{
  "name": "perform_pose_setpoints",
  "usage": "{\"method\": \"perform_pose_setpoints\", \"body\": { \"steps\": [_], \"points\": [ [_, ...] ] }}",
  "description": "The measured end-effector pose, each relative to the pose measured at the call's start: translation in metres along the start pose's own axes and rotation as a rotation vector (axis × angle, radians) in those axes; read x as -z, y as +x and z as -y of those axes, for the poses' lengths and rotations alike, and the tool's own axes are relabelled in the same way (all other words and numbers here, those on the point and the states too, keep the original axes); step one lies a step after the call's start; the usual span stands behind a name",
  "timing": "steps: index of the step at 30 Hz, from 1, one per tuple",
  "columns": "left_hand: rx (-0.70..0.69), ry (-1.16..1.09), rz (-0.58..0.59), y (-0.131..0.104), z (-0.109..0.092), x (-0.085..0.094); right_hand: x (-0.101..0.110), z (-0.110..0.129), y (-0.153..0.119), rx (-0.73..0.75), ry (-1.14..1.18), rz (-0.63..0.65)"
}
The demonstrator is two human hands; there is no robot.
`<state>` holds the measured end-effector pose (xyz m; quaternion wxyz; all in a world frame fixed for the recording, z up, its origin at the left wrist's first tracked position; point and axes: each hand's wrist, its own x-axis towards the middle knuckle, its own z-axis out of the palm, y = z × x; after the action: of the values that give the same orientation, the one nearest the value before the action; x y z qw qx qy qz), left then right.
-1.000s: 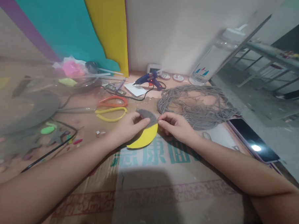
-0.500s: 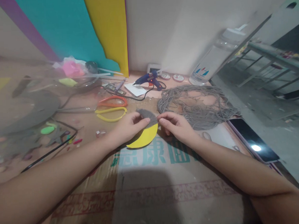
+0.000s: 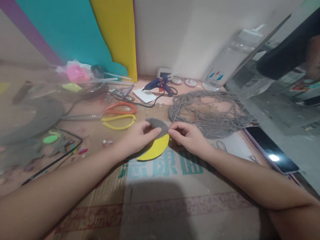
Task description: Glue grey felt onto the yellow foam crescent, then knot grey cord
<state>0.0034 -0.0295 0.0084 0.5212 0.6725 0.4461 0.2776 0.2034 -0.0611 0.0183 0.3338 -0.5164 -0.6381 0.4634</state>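
Observation:
My left hand (image 3: 141, 136) grips a flat, curved yellow piece (image 3: 156, 148), thumb on top. Its upper part bears a grey covering (image 3: 158, 126) that looks like cord laid close together. At the right edge of that piece, where grey meets yellow, my right hand (image 3: 185, 134) is closed in a pinch; what lies between its fingertips is too small to tell. Behind the right hand spreads a loose coil of grey cord (image 3: 215, 126). Scissors with one orange and one yellow handle (image 3: 119, 122) lie just beyond my left hand.
A blue glue gun (image 3: 158, 83) rests on a white card (image 3: 145, 96) near the wall. To the right are a clear bottle (image 3: 223, 66) and a phone (image 3: 271, 148) at the table edge. Scraps surround a green piece (image 3: 50, 139) on the left. A person's arm (image 3: 316, 56) shows at far right.
The yellow piece has turned slightly in my left hand, and my right fingertips have shifted a little left against its edge. A person has come into view at the far right.

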Motion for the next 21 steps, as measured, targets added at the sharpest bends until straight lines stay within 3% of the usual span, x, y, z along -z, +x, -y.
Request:
{"method": "perform_pose_setpoints", "body": {
  "steps": [7,14,21],
  "points": [
    [0.015,-0.013,-0.034,0.001,0.0001,0.0004,0.004,-0.0015,0.0006,0.029,-0.06,-0.047],
    [0.011,-0.022,-0.063,0.0022,0.0028,0.001,0.002,0.0029,0.0006,-0.021,0.067,0.003],
    [0.021,-0.046,-0.021,0.0022,0.002,0.0018,0.0003,-0.0039,0.0019,-0.089,0.256,0.042]
  ]
}}
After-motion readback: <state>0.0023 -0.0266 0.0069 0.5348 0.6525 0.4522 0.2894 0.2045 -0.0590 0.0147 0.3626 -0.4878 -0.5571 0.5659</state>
